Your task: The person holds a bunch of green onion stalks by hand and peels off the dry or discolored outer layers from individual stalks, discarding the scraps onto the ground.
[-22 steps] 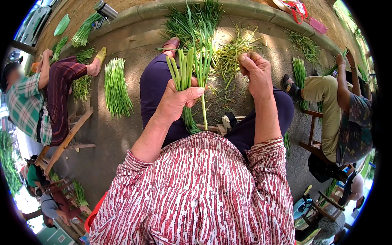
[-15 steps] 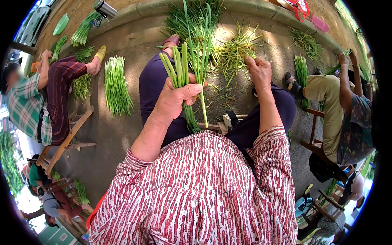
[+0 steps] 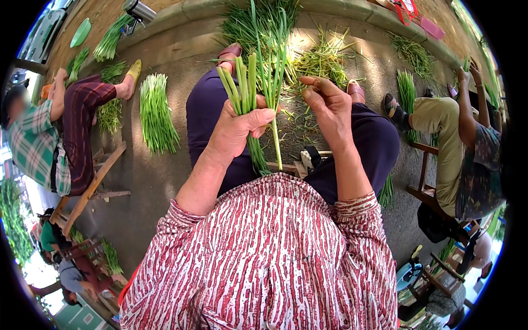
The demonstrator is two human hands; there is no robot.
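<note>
My left hand (image 3: pixel 242 124) is wrapped round a bunch of thick green stalks (image 3: pixel 241 85), cut-looking ends up and thin green leaves hanging below the fist. The same hand pinches one long leafy green stalk (image 3: pixel 275 137) under its thumb, pale base down, leaves reaching up. My right hand (image 3: pixel 331 113) is raised just to the right of it, thumb and forefinger apart, nothing visible between them. Beyond the hands, a heap of long green leafy stalks (image 3: pixel 247 27) lies on the ground, with a pile of yellowish-green trimmings (image 3: pixel 324 58) to its right.
A neat bundle of green stalks (image 3: pixel 157 113) lies on the pavement at left. Seated people (image 3: pixel 38 137) work on both sides, on wooden stools (image 3: pixel 96 190). A stone kerb (image 3: pixel 330 14) runs along the back, near a metal flask (image 3: pixel 140 11).
My right hand has come left and nearer, away from the trimmings toward the single stalk, and its fingers have spread. My left hand keeps its hold, almost still.
</note>
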